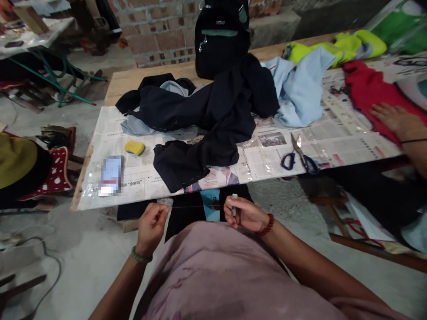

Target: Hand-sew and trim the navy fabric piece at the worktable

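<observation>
Just in front of my lap, a thin thread (191, 206) runs taut between my two hands, below the table's front edge. My left hand (151, 226) is closed, pinching the thread's left end between thumb and fingers. In my right hand (246, 214) the fingers close on a small whitish spool (234, 205), from which the thread seems to come. Beyond my hands a dark garment (207, 115) lies crumpled on the table, with white stitches along its edges. Scissors (298, 153) with dark blue handles lie partly open to its right.
Newspaper covers the wooden table (96, 129). On it are a phone (111, 175), a yellow sponge (134, 147), light blue cloth (300, 89) and a black backpack (222, 42). At right, another person's hand (393, 118) rests on red cloth (370, 89).
</observation>
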A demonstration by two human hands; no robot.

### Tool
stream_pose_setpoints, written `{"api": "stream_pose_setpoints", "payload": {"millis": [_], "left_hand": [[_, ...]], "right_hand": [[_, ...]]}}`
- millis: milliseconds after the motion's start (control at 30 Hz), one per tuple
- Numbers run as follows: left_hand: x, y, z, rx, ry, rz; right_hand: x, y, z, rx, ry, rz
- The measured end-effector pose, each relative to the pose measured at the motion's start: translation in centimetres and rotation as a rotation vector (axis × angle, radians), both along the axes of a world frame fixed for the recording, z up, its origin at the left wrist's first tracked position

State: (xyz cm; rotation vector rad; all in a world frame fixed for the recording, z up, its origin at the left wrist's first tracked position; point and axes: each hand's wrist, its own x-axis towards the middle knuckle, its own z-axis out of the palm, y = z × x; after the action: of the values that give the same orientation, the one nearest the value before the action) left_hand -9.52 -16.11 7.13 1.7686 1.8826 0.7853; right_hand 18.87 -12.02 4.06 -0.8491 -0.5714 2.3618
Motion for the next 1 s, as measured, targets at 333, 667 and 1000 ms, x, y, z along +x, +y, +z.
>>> {"api": "stream_pose_setpoints", "payload": {"millis": [333, 667, 1000], "left_hand": [[-5.8, -2.6, 0.1, 0.065, 0.328, 0.138], [-12.6, -7.1, -1.9, -0.099, 0.474, 0.309], [-18.1, -10.5, -3.7, -0.300, 0.585, 0.453]], "right_hand": [[2.2, 0.4, 0.9, -0.041, 0.003, 0.035], [3.4, 0.6, 1.0, -0.048, -0.064, 0.042], [5.3, 2.0, 1.6, 0.015, -0.093, 0.097]]}}
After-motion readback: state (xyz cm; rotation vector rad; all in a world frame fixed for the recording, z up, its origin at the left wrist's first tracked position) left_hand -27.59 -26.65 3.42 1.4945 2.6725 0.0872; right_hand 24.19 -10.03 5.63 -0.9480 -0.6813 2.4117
